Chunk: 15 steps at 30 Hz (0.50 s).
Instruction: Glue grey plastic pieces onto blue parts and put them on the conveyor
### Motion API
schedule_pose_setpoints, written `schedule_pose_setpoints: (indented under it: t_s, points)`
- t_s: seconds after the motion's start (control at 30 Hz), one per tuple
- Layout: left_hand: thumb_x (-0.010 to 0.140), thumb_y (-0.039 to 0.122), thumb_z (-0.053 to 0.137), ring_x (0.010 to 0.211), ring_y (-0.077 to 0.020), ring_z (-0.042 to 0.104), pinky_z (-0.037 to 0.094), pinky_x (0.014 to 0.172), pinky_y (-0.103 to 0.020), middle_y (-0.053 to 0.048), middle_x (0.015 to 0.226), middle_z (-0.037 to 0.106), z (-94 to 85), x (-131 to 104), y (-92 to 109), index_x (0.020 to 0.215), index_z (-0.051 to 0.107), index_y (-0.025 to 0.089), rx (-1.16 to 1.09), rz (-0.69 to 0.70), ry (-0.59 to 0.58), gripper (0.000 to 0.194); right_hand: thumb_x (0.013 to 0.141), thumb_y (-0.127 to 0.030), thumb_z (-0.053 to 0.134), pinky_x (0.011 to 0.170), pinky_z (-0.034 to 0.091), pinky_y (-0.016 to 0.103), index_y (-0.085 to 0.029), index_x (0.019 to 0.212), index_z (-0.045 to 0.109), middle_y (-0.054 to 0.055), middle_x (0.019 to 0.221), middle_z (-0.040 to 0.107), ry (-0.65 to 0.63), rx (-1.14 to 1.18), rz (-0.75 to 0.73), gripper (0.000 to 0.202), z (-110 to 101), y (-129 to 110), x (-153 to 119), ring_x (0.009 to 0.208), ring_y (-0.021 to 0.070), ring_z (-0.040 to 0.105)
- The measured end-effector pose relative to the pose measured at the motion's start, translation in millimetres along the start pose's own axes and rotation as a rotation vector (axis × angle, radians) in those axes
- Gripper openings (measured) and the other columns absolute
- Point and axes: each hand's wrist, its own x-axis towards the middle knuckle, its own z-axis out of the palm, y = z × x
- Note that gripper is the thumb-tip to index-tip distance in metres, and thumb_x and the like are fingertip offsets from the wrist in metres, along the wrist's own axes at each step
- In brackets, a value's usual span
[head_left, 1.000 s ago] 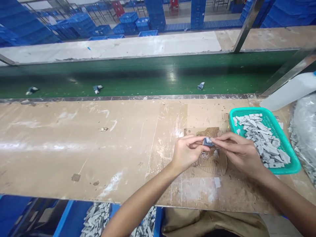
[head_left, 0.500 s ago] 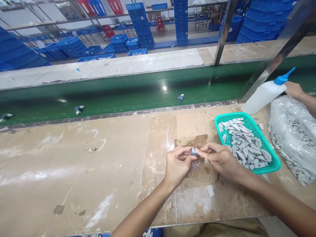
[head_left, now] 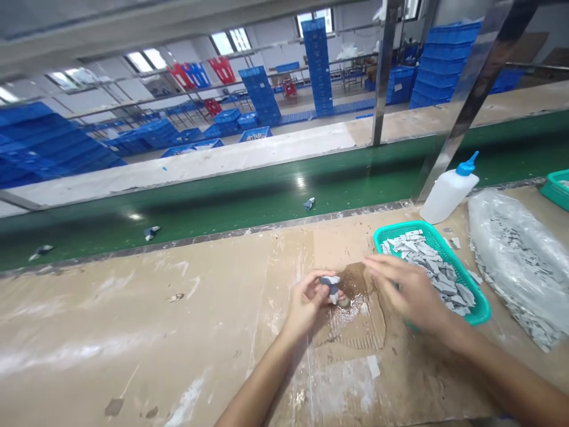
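Pinched in my left hand is a small dark-grey and white plastic part, held over a wet, stained cardboard piece. My right hand is apart from the part, a little to its right, with its fingers stretched out and slightly blurred. Behind that hand stands a green plastic basket filled with light-grey plastic pieces; the hand hides its near left side. Nothing shows between the right fingers.
A white squeeze bottle with a blue nozzle stands behind the basket. Right of it lies a clear plastic bag of grey pieces. Several similar parts lie on the green conveyor belt. A metal post rises beyond the bottle.
My right hand has come away from the part and moved right, its fingers straightened. The part is turned in my left hand. Another person's hand by the bottle has left the view.
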Motion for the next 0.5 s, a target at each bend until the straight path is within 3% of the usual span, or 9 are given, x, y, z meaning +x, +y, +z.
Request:
schedule_pose_setpoints:
  t_s: [0.13,0.27,0.4,0.5]
  points:
    - [0.065,0.021,0.082,0.067,-0.0164,0.068,0.061,0.069,-0.033,-0.002,0.077,0.064,-14.2,5.7,12.7,0.093,0.061,0.02,-0.213,-0.038,0.168,0.035,0.1,-0.025,0.047,0.087,0.061,0.041,-0.022,0.116,0.075,0.007,0.113,0.075,0.044,-0.229,0.152,0.032,-23.6,41.1,3.0,0.103,0.0254,0.072]
    - [0.055,0.009,0.071,0.063,-0.014,0.065,0.06,0.064,-0.027,0.001,0.069,0.06,-21.9,8.8,15.6,0.092,0.059,0.02,-0.31,-0.086,0.229,0.041,0.097,-0.022,0.043,0.084,0.057,0.048,-0.016,0.113,0.076,0.017,0.114,0.07,-0.101,-0.48,0.124,0.037,-10.7,80.7,-12.4,0.104,0.0332,0.066]
    - [0.055,0.02,0.076,0.065,-0.0172,0.067,0.059,0.063,-0.029,0.002,0.069,0.061,-28.0,18.7,12.7,0.092,0.062,0.02,-0.082,-0.053,0.263,0.04,0.091,-0.011,0.049,0.094,0.052,0.049,-0.014,0.115,0.075,0.02,0.127,0.063,-0.19,-0.629,0.066,0.036,4.0,86.2,-27.0,0.116,0.0359,0.056]
    - [0.068,0.036,0.073,0.07,-0.0183,0.069,0.059,0.068,-0.031,-0.001,0.081,0.065,-42.4,50.6,19.9,0.1,0.066,0.019,0.269,0.122,0.387,0.036,0.088,-0.004,0.047,0.091,0.052,0.044,-0.013,0.117,0.073,0.018,0.12,0.067,-0.22,-0.661,0.064,0.04,5.5,80.3,-24.0,0.108,0.0321,0.057]
